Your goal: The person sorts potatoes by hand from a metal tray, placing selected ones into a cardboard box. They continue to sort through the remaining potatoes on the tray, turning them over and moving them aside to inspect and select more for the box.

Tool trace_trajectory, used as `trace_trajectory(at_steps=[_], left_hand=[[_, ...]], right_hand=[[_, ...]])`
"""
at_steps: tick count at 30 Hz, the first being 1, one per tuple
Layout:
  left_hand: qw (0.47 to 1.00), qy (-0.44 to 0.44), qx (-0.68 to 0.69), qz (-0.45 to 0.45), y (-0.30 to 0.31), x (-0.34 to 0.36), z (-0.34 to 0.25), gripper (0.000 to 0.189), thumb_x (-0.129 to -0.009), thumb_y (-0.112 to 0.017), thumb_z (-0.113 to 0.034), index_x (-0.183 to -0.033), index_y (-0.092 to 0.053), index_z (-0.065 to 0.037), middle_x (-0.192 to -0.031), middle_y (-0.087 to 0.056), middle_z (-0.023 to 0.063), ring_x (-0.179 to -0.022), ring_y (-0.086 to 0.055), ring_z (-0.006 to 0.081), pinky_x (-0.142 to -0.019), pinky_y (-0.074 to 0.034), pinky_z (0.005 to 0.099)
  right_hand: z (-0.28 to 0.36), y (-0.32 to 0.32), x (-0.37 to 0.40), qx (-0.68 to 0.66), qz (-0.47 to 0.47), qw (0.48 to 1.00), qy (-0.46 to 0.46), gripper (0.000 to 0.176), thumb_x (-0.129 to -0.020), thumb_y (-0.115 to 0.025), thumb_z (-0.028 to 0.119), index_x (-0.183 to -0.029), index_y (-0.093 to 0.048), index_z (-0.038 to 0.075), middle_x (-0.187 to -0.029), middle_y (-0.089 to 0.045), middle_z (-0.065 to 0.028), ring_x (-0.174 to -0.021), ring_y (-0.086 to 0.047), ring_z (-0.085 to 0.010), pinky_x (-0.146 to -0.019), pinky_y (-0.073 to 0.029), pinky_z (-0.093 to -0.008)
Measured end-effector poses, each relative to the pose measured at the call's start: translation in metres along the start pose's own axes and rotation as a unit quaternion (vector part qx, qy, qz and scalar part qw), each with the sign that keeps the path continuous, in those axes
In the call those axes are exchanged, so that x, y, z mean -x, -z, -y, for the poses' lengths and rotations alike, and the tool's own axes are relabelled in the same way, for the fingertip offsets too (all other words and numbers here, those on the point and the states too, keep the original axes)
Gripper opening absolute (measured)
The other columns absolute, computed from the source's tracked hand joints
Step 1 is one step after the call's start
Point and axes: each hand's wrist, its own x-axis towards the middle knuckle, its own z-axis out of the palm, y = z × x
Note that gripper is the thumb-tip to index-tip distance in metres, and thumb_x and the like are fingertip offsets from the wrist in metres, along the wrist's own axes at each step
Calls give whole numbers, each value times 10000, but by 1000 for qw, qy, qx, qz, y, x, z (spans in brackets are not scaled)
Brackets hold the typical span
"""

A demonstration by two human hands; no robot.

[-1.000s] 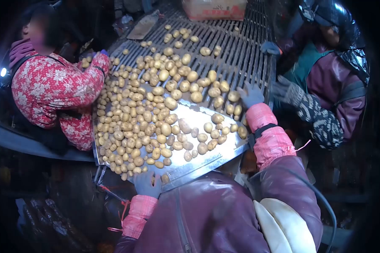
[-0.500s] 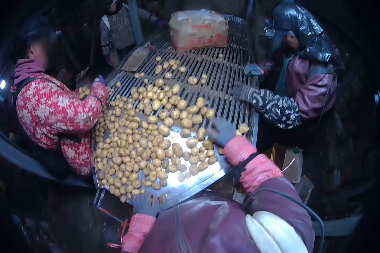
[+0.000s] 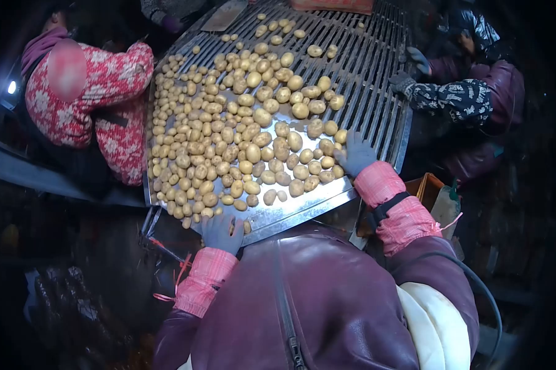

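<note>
A heap of small yellow potatoes (image 3: 241, 135) covers a slatted roller table (image 3: 367, 68) and the smooth metal sheet (image 3: 293, 213) at its near end. My left hand (image 3: 221, 233), in a blue-grey glove, is curled over the near edge of the sheet. A potato shows between its fingers, and I cannot make out whether it grips it. My right hand (image 3: 356, 154), also gloved, lies with fingers spread on the right side of the heap, touching the outermost potatoes. Pink cuffs and a dark red jacket cover my arms.
A person in a red floral jacket (image 3: 99, 92) leans at the table's left side. On the right, another person's patterned sleeve (image 3: 457, 98) and gloved hand (image 3: 417, 60) reach to the rollers. A red-printed box (image 3: 333, 5) sits at the far end. An orange crate (image 3: 429, 185) stands under my right arm.
The view has tilted down and closer. My right hand moved from the heap's right edge slightly back toward me. My left hand stays at the sheet's near edge. The potatoes have spread toward me.
</note>
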Motion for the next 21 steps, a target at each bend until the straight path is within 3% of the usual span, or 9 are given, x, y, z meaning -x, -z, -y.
trace_trajectory(at_steps=[1,5,8,9,14,17,21], left_hand=[[1000,3,-2,8,-1,1,2,141,-805,-703,-225,-849,-665,-98,-802,-623,98,-787,-590,319,-849,-401,456],[998,31,-29,48,-4,3,4,189,-828,-668,-273,-764,-621,-101,-762,-577,84,-773,-578,306,-864,-390,476],[999,15,-14,47,-10,13,15,209,-839,-676,-307,-811,-636,-103,-803,-592,79,-838,-586,297,-902,-390,476],[999,22,7,45,-7,16,16,221,-839,-679,-321,-849,-647,-103,-843,-600,87,-862,-586,304,-918,-388,483],[994,62,89,-19,6,1,10,411,-825,-710,-374,-1113,-668,-84,-1110,-616,149,-1035,-566,368,-1020,-364,515],[999,40,-17,27,7,-31,36,671,-846,-661,-466,-1352,-535,-45,-1415,-492,195,-1290,-439,415,-1119,-297,523],[973,51,-141,177,-2,-76,60,910,-851,-563,-635,-1519,-316,-68,-1587,-268,186,-1444,-234,434,-1189,-153,561]], right_hand=[[7,-14,-2,-47,-52,997,20,681,-860,-618,504,-1414,-434,153,-1250,-528,-238,-1047,-595,-426,-878,-489,-527],[59,-9,-2,-6,25,996,83,668,-832,-673,446,-1376,-475,113,-1250,-521,-261,-1066,-581,-435,-907,-467,-527],[64,-7,7,-26,-39,978,201,696,-804,-700,414,-1409,-485,144,-1354,-477,-253,-1229,-479,-464,-978,-429,-534],[69,-9,15,-37,-74,967,239,703,-798,-703,414,-1416,-491,153,-1380,-463,-252,-1270,-448,-473,-991,-420,-541],[85,-11,49,17,-61,955,289,693,-787,-712,421,-1401,-534,156,-1520,-354,-232,-1412,-262,-519,-1022,-359,-623],[94,-20,51,40,-36,950,306,610,-845,-650,407,-1389,-539,155,-1502,-392,-199,-1435,-262,-464,-1047,-317,-631],[105,-26,45,83,2,935,345,512,-918,-562,358,-1381,-536,142,-1467,-451,-162,-1446,-297,-371,-1094,-242,-634]])
